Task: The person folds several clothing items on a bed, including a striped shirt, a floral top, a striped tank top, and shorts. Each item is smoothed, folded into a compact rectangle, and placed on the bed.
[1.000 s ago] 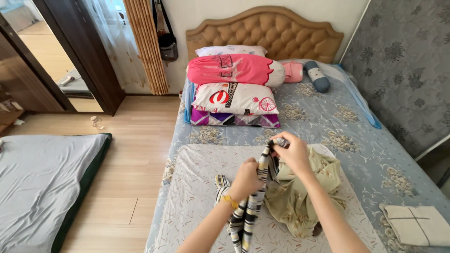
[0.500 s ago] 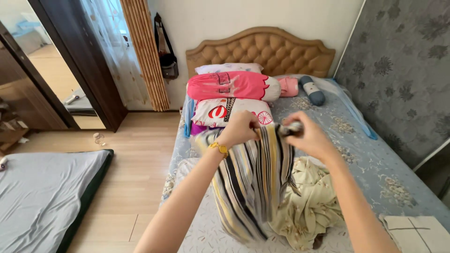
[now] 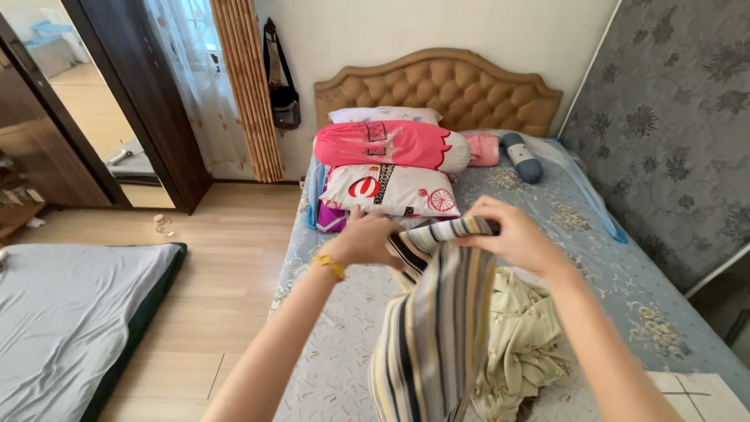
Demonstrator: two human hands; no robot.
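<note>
Both my hands hold up a striped garment [image 3: 433, 328] of black, white, grey and yellow bands over the bed [image 3: 625, 289]. My left hand [image 3: 366, 238], with a gold bracelet at the wrist, grips its upper edge on the left. My right hand [image 3: 508, 234] pinches the same edge on the right. The cloth hangs down bunched between my arms. Beside it on the right lies a crumpled pale green floral garment [image 3: 523, 344] on a light patterned sheet [image 3: 336, 344].
Stacked pillows [image 3: 387, 187] and a pink bolster [image 3: 383, 144] lie below the tufted headboard [image 3: 437, 82]. A folded cream cloth [image 3: 703, 391] sits at the bed's near right. A grey mattress [image 3: 62, 312] is on the wooden floor at left; a patterned mattress [image 3: 680, 117] leans at right.
The striped garment was lifted from the bed and spread wide between my hands, then lowered a little and gathered narrower. My left hand has dropped from in front of the pillows.
</note>
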